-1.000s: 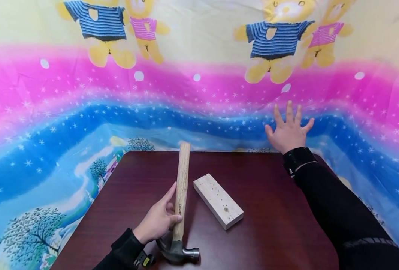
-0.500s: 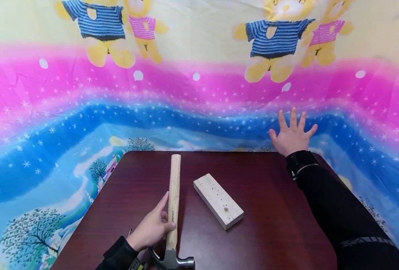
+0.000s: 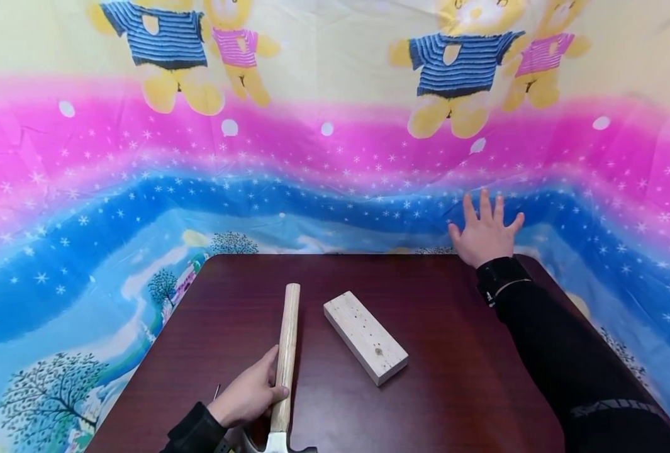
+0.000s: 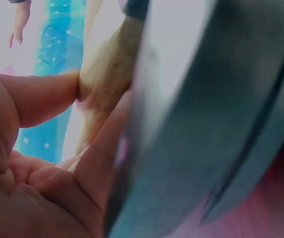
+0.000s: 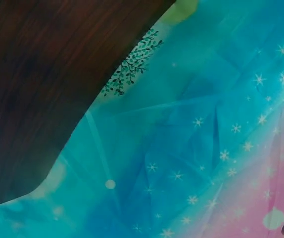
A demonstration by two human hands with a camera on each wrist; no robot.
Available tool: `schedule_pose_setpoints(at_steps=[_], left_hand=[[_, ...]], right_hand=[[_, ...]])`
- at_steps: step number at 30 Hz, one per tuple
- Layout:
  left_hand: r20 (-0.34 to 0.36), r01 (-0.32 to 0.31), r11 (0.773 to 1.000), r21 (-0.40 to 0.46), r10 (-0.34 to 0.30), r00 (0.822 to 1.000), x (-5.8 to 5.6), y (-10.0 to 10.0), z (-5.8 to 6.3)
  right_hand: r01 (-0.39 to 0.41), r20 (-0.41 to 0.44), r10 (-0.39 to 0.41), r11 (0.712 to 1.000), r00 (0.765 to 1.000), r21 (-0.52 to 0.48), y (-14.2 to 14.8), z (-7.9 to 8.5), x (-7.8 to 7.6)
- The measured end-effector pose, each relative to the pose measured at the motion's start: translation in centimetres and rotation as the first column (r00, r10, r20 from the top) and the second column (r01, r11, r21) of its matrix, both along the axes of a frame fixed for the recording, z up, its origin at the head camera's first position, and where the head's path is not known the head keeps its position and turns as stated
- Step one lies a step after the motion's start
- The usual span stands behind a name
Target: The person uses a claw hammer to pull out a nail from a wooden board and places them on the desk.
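Note:
My left hand (image 3: 250,390) grips the pale wooden handle (image 3: 287,346) of a claw hammer, thumb on top. The handle's free end points toward the table's far side. The metal head is at the near end, partly cut off by the head view's bottom edge. In the left wrist view the hammer head (image 4: 196,104), with its claw slot, looms large beside the thumb and fingers. My right hand (image 3: 486,233) reaches out past the far right table corner, fingers spread, holding nothing. A pale wooden block (image 3: 367,338) with small dark holes lies slantwise right of the hammer.
The dark red-brown table (image 3: 453,390) has a rounded far edge. Behind it hangs a patterned curtain (image 3: 323,163) with bears and snowflakes. A thin dark sliver (image 3: 217,391), too small to identify, shows beside my left wrist. The right wrist view holds only table and curtain.
My left hand and the hammer have moved toward me and slightly left, taking the hammer head partly out of view. My right hand has dropped a little, still spread. The block stays put.

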State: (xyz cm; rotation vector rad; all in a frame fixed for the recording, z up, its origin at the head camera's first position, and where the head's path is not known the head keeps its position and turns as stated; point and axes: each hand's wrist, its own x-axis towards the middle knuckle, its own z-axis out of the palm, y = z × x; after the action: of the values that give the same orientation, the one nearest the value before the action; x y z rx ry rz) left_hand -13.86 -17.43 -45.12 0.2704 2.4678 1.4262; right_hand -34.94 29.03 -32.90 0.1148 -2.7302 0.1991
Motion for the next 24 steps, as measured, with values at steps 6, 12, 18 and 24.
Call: schedule_pose_setpoints(at_steps=[6,12,18,24], left_hand=[[0.009,0.018,1.0,-0.019,-0.018,1.0,0.1,-0.3,-0.3],[0.013,0.026,0.999,-0.042,-0.026,1.0,0.0,-0.6,-0.1],[0.006,0.027,0.993,-0.111,-0.026,1.0,-0.3,-0.5,0.1],[-0.09,0.001,0.959,-0.284,-0.027,0.996,-0.3,-0.4,0.4]], right_hand=[[0.003,0.017,-0.002,1.0,1.0,-0.023,0.2,-1.0,0.1],[0.002,0.037,-0.001,0.999,0.999,-0.033,0.4,-1.4,0.3],[0.0,0.055,0.002,0.999,0.998,-0.041,0.6,-1.4,0.4],[0.003,0.059,0.0,0.999,0.998,-0.039,1.0,-1.8,0.2]])
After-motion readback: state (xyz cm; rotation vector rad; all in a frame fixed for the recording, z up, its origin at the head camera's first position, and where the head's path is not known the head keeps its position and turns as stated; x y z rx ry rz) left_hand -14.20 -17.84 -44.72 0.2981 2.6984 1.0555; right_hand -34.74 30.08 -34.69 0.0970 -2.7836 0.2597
